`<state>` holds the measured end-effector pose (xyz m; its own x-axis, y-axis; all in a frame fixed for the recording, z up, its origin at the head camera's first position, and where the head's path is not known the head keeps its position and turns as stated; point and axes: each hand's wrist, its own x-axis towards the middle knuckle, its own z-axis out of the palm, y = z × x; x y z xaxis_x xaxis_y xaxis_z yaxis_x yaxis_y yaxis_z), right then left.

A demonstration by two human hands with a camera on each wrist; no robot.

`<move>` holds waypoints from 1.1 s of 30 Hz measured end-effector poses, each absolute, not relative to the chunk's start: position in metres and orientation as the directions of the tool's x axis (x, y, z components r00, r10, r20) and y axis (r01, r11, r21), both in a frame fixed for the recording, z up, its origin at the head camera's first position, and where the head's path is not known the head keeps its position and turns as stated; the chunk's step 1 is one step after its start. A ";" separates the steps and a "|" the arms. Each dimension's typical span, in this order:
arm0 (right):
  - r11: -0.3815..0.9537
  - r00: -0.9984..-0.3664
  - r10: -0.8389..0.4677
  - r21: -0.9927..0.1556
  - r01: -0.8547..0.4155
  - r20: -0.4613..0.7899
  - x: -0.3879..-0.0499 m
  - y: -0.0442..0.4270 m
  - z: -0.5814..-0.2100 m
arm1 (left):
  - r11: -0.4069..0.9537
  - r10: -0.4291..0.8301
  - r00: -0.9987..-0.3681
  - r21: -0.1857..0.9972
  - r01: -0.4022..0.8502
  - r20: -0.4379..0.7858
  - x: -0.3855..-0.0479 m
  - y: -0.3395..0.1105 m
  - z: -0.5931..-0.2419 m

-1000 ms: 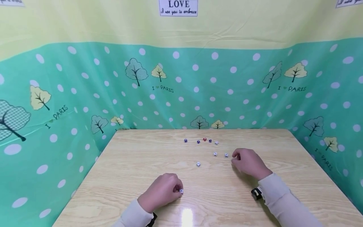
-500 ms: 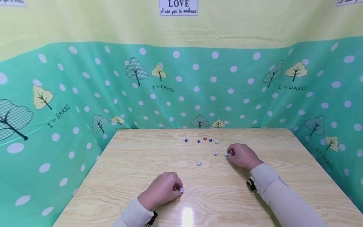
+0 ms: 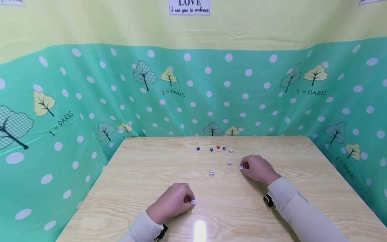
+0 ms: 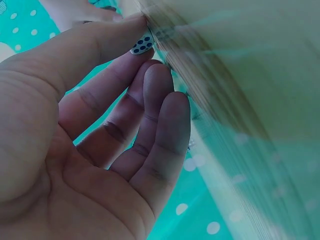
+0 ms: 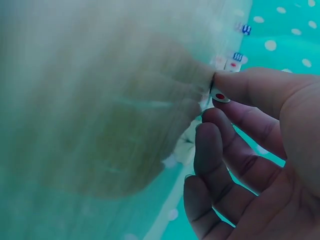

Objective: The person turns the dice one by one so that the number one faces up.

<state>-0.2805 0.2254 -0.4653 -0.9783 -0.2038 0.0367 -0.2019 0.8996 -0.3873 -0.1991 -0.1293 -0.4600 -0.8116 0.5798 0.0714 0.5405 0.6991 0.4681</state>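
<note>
Head view, nearest first, with places given from the lone white die near the middle of the wooden table. On my side of that die and to its left, my left hand pinched a white five-pip die between thumb and forefinger, the gap only as wide as the die, the other fingers loosely bent. To the right of the lone white die, my right hand pinched a white red-dot die the same way. I could not tell whether either held die touched the wood.

Each held die faced inward: the lone white die lay ahead and rightward of my left fingertips, and leftward of my right ones, a little closer to me. My right hand seemed the nearer to it. Being cubes, the dice had no long axis.

Slightly beyond the lone white die, rightward, sat a second white die, just beside the red-dot die but apart.

Well beyond the lone white die ran a loose row, left to right: a first blue die, a second blue die, a red die, a third blue die and a third white die. Behind hung a green dotted cloth.
</note>
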 end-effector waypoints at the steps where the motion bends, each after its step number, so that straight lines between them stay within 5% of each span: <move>1: 0.898 -0.976 -0.212 -0.385 -0.211 0.041 -0.276 0.225 -0.466 | 0.695 0.581 -0.811 0.474 0.540 0.071 -0.199 -0.129 -0.461; 12: 0.884 -0.948 -0.316 -0.351 -0.311 0.043 -0.222 0.210 -0.462 | 0.673 0.588 -0.807 0.520 0.526 0.054 -0.200 -0.131 -0.465; 33: 0.843 -0.898 -0.438 -0.323 -0.430 0.053 -0.179 0.205 -0.460 | 0.685 0.585 -0.809 0.502 0.528 0.054 -0.202 -0.130 -0.467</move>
<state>-0.1787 0.2053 -0.4602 -0.8976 -0.4376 0.0526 -0.4300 0.8432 -0.3226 -0.2024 -0.1304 -0.4670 -0.8092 0.5851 0.0537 0.5284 0.6846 0.5020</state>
